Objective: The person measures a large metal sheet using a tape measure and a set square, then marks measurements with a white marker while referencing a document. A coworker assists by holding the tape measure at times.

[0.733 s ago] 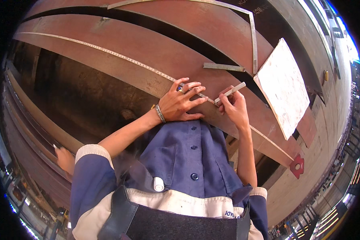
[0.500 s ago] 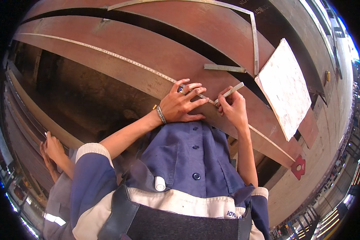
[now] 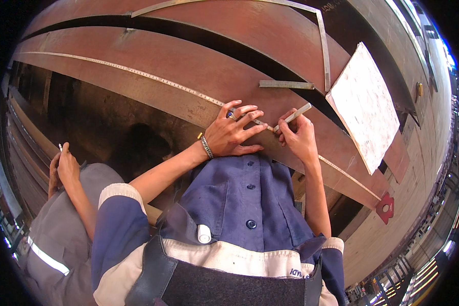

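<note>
Co-worker (image 3: 69, 224) in grey is showing at the far left, and the co-worker's hand (image 3: 69, 166) is holding up a thin white stick (image 3: 61, 147). Moving across, a measuring tape (image 3: 188, 91) is running slantwise down a reddish-brown steel plate (image 3: 188, 56), close to its near edge. And here is the left hand (image 3: 228, 133), wearing a bracelet (image 3: 207, 146): its fingers are spreading wide, grasping nothing, and are resting across the tape. Just past it, a short metal bar (image 3: 286, 84) is lying by the dark gap between plates. Now the right hand (image 3: 301, 140): its fingers are pinching a white chalk-like stick (image 3: 300, 112), the lower end pointing at the tape, whether touching I cannot tell, the upper end slanting right. Higher up, a metal square (image 3: 323, 51) is lying with one arm pointing toward a white paper pad (image 3: 366, 109), which is resting at an angle. Beyond the right forearm the tape is running on, ending at a red notched piece (image 3: 384, 216) with a round hole.
</note>
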Motion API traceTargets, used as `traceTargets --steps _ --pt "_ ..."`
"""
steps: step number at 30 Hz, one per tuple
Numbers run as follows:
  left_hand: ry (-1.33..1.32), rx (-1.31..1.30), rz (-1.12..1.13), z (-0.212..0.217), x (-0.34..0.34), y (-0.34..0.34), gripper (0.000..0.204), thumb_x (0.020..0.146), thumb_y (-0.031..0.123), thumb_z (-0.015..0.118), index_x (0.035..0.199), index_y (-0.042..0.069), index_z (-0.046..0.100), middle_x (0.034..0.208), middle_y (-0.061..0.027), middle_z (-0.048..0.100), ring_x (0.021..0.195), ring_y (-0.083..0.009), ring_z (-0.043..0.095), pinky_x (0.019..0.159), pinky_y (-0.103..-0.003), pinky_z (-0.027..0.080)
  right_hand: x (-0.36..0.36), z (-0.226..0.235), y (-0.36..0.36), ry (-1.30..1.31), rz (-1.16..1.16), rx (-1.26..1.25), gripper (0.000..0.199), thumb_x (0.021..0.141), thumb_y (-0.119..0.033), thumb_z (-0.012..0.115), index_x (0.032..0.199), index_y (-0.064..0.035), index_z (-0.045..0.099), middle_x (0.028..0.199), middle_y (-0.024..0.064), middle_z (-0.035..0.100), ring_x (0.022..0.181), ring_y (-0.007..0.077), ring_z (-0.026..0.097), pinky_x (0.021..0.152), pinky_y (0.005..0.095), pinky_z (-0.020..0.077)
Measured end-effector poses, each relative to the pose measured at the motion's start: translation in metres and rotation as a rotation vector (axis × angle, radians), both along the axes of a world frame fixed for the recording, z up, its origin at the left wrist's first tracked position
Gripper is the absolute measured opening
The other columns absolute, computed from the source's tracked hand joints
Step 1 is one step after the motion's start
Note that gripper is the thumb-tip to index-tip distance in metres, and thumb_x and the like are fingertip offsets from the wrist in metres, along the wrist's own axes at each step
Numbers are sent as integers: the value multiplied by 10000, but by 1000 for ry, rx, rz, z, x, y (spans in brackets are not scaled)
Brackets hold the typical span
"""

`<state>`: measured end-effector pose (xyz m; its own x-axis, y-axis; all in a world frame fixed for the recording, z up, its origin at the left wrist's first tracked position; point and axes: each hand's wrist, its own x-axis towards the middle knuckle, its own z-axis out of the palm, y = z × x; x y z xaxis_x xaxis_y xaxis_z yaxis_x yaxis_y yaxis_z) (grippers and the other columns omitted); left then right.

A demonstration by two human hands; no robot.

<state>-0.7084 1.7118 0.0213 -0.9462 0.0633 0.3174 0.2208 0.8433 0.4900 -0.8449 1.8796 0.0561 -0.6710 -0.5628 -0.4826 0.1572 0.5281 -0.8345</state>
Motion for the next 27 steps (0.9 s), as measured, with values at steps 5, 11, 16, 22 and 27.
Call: traceTargets --steps 5,11,16,22,27 --pt "23 27 0 -5 1 1 551 669 422 765 1139 185 603 1246 -74 537 1204 -239 477 1045 -493 306 5 5 -4 36 -24 38 112 865 -89 591 813 5 560 625 47 599 515 84 584 441 231 465" --pt "28 31 12 -6 2 2 532 672 423 764 1122 183 614 1232 -73 548 1199 -239 482 1040 -494 313 8 7 -8 96 -6 107 96 861 -76 599 833 9 565 632 73 610 523 103 609 448 244 476" --pt "49 38 23 -5 1 3 500 685 435 755 1095 177 627 1214 -74 559 1181 -241 496 1030 -489 325 4 -4 -18 883 -99 -96 77 884 -69 599 871 -2 565 667 64 625 549 95 616 474 237 489" --pt "62 39 37 -5 -1 3 472 706 440 742 1081 175 632 1195 -75 567 1159 -243 509 1023 -485 332 9 -1 2 -5 -257 -220 92 905 -82 589 859 -13 551 678 42 617 527 74 573 451 214 465" --pt "66 30 45 -6 0 5 470 699 434 745 1078 180 634 1189 -72 569 1151 -245 513 1024 -482 330 15 -7 6 43 -129 -52 94 881 -94 588 834 -14 571 630 28 598 506 66 550 436 214 430"
